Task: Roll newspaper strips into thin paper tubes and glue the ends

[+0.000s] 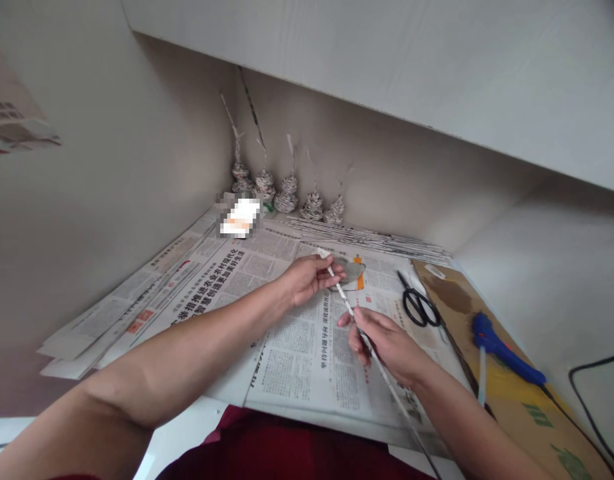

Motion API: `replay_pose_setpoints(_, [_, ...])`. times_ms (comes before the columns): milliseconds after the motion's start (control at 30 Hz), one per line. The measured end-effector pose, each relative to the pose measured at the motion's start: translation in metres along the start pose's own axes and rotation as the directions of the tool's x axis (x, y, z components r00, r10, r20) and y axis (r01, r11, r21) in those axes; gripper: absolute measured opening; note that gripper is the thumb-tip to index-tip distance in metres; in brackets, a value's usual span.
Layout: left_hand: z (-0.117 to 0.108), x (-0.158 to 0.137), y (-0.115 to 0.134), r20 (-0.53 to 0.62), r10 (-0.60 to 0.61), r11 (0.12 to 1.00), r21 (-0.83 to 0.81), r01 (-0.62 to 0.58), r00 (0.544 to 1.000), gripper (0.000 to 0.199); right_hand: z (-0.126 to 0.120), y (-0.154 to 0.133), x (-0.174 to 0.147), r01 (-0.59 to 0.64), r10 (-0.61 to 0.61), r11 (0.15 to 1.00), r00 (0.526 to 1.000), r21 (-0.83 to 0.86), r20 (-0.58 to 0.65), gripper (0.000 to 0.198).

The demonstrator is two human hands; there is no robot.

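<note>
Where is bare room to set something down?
Newspaper lies bare left of the left forearm, nearer than the pixelated item, and between that forearm and the held rod. Crowded: the back, with woven pieces and paper rods; the right, with scissors and glue gun.

Soft, dim light, source unseen. Newspaper [287, 373] fairly bright; wall [401, 173] behind it shadowed. Pixelated white patch [243, 217] toward its far left. Strip [343, 293] above it slightly soft. Wide-angle edge stretch.

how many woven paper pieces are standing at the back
5, in a row before the back wall: leftmost piece, second piece, middle piece, fourth piece, rightmost piece; more could be hidden behind.
</note>
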State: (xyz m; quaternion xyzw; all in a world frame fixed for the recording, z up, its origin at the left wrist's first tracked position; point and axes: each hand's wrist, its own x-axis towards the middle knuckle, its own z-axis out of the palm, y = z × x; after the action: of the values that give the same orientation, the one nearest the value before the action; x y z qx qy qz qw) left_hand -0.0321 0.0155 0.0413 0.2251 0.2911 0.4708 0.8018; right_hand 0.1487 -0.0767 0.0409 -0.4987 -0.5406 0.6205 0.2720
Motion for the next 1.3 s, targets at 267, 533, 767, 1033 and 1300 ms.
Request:
replay_pose_setpoints(267, [-0.001, -0.002, 0.0, 0.13, -0.053, 0.998, -0.03, 0.058, 0.99, 0.009, 0.016, 0.011, 0.011, -0.18, -0.004, 0.776, 0.957, 0.605, 0.29, 0.032])
replay_pose_setpoints(533, [-0.003, 0.001, -0.003, 0.095, -0.063, 0.995, 0.08, 0.055, 0.993, 0.004, 0.013, 0.0, 0.017, -0.103, 0.107, 0.933, 0.994, 0.346, 0.006, 0.04])
replay_pose_setpoints(767, [-0.001, -0.002, -0.007, 0.077, -0.062, 0.993, 0.108, 0.053, 0.995, 0.003, 0.008, 0.004, 0.026, 0.079, -0.071, 0.989, 0.995, 0.124, -0.07, 0.037])
replay_pose_setpoints(1033, [-0.001, -0.002, -0.01, 0.093, -0.068, 0.988, 0.144, 0.054, 0.993, 0.012, 0.005, 0.008, 0.025, 0.074, -0.065, 0.985, 0.996, 0.153, -0.063, 0.034])
replay_pose_setpoints(1300, [-0.002, -0.003, -0.012, 0.12, -0.047, 0.987, 0.16, 0.027, 0.992, 0.014, 0.006, 0.006, 0.034, 0.147, -0.136, 0.983, 0.985, 0.11, -0.103, 0.038])
